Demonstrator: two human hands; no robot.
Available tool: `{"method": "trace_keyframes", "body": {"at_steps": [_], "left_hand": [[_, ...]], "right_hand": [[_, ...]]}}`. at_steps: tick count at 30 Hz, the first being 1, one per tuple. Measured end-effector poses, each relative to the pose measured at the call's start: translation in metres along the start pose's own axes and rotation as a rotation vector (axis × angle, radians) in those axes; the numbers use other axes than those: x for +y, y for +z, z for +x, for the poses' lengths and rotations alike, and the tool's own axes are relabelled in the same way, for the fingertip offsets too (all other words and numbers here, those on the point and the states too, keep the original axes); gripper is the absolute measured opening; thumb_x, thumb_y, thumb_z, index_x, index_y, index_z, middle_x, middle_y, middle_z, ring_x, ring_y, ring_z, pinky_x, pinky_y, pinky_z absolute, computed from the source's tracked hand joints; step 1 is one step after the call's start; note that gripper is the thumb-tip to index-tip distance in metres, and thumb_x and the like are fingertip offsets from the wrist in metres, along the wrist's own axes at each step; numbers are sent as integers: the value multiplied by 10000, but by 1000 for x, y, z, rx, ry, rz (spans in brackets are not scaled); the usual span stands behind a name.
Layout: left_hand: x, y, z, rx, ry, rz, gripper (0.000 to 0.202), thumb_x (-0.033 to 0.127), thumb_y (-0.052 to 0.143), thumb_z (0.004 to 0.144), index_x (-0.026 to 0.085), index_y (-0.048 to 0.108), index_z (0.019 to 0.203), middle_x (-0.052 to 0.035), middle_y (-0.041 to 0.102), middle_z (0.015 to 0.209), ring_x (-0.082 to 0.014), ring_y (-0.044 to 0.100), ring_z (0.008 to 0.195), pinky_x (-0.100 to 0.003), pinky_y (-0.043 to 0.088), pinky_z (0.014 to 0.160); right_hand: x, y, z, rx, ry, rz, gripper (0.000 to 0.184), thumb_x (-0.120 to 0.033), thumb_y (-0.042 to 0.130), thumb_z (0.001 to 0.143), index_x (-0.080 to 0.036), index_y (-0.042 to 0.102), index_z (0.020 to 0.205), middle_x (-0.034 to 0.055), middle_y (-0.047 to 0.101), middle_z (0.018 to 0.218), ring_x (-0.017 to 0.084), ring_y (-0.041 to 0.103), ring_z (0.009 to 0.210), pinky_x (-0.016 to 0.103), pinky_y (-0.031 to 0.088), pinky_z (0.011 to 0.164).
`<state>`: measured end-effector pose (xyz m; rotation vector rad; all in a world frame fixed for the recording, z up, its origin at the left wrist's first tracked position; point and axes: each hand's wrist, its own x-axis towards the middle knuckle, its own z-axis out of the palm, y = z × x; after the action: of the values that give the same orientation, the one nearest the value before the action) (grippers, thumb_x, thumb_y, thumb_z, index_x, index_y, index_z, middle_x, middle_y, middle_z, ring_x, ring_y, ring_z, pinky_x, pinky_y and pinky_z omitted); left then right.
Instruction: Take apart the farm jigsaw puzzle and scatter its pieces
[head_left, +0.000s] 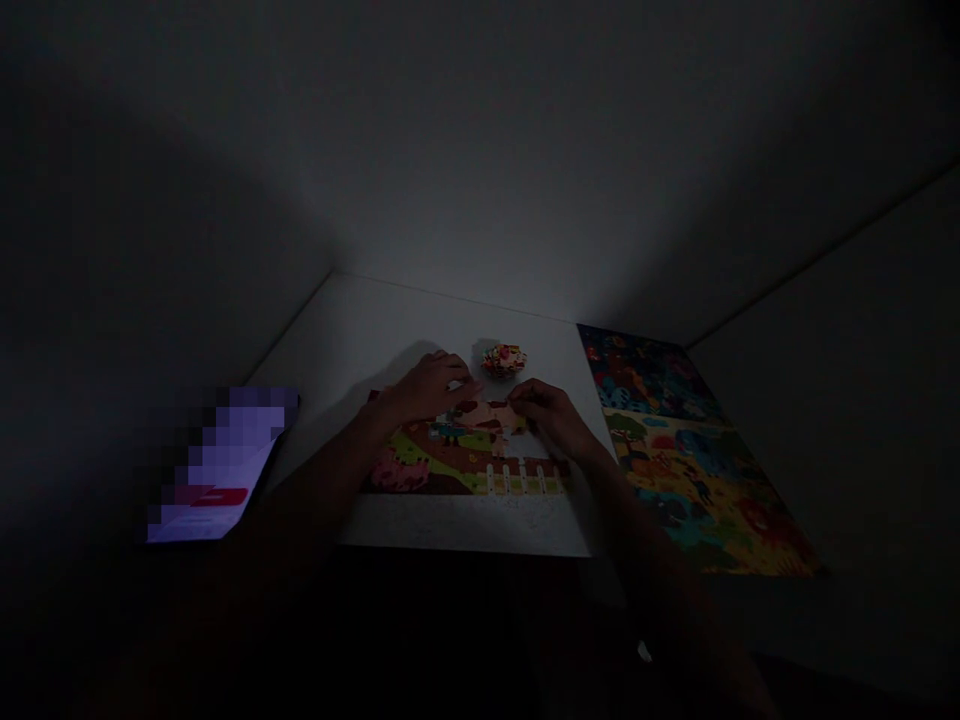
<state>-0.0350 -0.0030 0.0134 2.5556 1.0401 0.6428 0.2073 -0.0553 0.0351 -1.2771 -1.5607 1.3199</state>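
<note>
A partly built jigsaw puzzle (pixel 465 465) with a farm picture and a white fence lies on a white table (pixel 375 330) in a dim room. My left hand (pixel 429 385) rests on the puzzle's upper left part, fingers bent and pressing down on the pieces. My right hand (pixel 551 412) sits at the puzzle's upper right edge, fingers curled as if pinching a piece; what it holds is too dark to make out. A small heap of loose puzzle pieces (pixel 503 360) lies just beyond both hands.
A large colourful picture sheet (pixel 690 460) with animals and trees lies to the right, overhanging the table's corner. A lit screen (pixel 217 465) glows at the left edge. Walls close in behind the table; everything else is dark.
</note>
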Motion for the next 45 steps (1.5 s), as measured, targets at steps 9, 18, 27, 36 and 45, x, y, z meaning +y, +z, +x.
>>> {"method": "trace_keyframes", "body": {"at_steps": [9, 18, 27, 36, 45], "left_hand": [[1, 10, -2, -16, -40, -70, 291, 408, 492, 949, 210, 605, 769, -34, 646, 803, -204, 587, 841, -385, 427, 852], [-1, 8, -3, -25, -110, -50, 146, 250, 519, 849, 198, 646, 899, -57, 656, 869, -226, 595, 890, -373, 451, 822], [4, 2, -2, -37, -92, -4, 131, 271, 524, 863, 207, 638, 851, -51, 667, 855, -225, 610, 900, -391, 444, 855], [3, 2, -1, -49, -90, -17, 143, 293, 511, 887, 215, 627, 859, -51, 670, 891, -221, 607, 913, -387, 451, 858], [3, 0, -1, -24, -97, -36, 176, 265, 472, 887, 204, 607, 793, -49, 632, 806, -202, 585, 828, -355, 448, 787]], "right_hand": [[-8, 9, 47, 9, -121, -3, 211, -401, 709, 664, -220, 635, 743, -6, 636, 763, 157, 553, 725, 274, 455, 653], [6, -9, 44, 322, -111, 99, 281, -479, 698, 730, -228, 637, 840, -18, 600, 747, 106, 461, 553, 242, 368, 470], [14, -13, 51, 475, -85, 201, 361, -517, 735, 689, -217, 608, 846, -8, 637, 801, 94, 521, 576, 223, 375, 461], [21, -13, 57, 462, -5, 241, 397, -481, 769, 634, -217, 621, 890, 28, 679, 895, 142, 610, 684, 249, 452, 528], [22, -5, 58, 513, -114, -52, 355, -528, 690, 705, -202, 618, 826, 41, 672, 847, 157, 552, 693, 282, 435, 605]]}}
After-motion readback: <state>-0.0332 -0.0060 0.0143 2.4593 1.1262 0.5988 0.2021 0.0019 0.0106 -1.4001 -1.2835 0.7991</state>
